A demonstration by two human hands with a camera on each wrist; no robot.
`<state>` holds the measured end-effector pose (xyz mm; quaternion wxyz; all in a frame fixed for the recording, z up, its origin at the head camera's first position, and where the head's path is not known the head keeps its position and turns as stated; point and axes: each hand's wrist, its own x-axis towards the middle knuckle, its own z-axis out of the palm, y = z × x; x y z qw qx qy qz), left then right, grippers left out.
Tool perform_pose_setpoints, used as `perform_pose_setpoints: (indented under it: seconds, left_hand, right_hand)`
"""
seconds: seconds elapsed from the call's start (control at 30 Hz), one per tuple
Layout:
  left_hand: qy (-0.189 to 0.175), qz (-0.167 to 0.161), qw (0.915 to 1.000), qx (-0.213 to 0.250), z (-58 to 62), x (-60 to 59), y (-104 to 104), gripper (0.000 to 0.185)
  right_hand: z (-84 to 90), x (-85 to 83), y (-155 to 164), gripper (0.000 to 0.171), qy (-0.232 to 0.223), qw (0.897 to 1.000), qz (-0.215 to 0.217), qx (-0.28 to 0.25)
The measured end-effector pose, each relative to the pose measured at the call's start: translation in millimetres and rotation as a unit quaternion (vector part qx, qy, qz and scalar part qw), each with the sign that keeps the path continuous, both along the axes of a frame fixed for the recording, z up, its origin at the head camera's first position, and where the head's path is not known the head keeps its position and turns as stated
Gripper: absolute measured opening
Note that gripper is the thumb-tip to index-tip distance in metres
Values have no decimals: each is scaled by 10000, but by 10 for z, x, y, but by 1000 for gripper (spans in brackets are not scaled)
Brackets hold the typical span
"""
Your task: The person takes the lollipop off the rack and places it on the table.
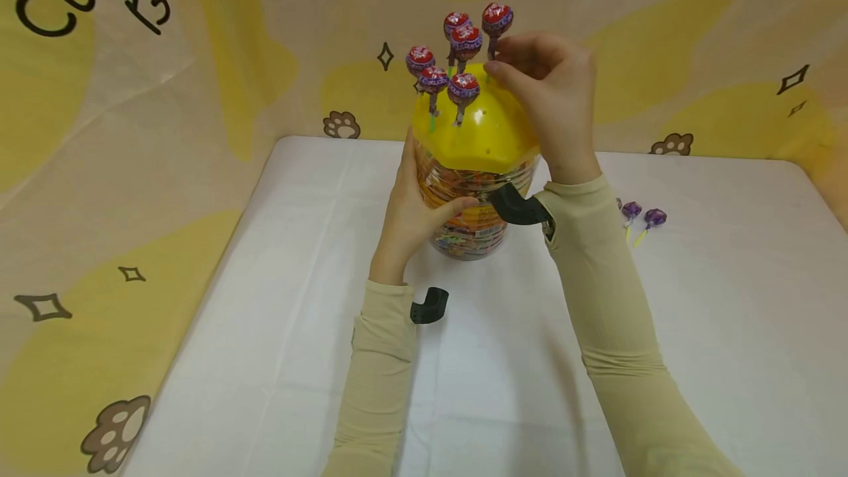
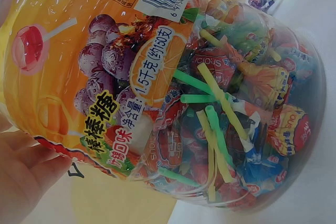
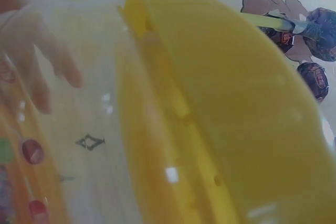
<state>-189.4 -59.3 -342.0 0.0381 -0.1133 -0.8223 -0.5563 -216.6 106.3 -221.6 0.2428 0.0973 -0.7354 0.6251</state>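
Note:
A clear plastic jar [image 1: 473, 219] full of wrapped lollipops stands on the white table [image 1: 278, 330], with a yellow domed lid [image 1: 483, 135] on top. Several purple-wrapped lollipops [image 1: 464, 87] stand upright in the lid's holes. My left hand [image 1: 414, 201] grips the jar's left side, fingers wrapped round it. My right hand [image 1: 550, 90] is above the lid's right side and pinches the stick of a lollipop [image 1: 496, 20] at the dome. The left wrist view shows the jar's label [image 2: 100, 93] close up. In the right wrist view the yellow lid [image 3: 236, 119] fills the frame.
Two loose purple lollipops [image 1: 642, 219] lie on the table to the right of the jar, behind my right forearm. A yellow and cream patterned cloth [image 1: 132, 131] forms the backdrop on the left and rear.

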Motion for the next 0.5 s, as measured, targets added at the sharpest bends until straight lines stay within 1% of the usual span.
perform_pose_setpoints:
  seconds: [0.3, 0.5]
  left_hand:
    - [6, 0, 10000, 10, -2, 2, -4, 115]
    - [20, -15, 10000, 38, -1, -2, -2, 115]
  right_hand:
    - [-18, -24, -29, 17, 79, 9994, -191, 270]
    - [-32, -35, -29, 16, 161, 9993, -222, 258]
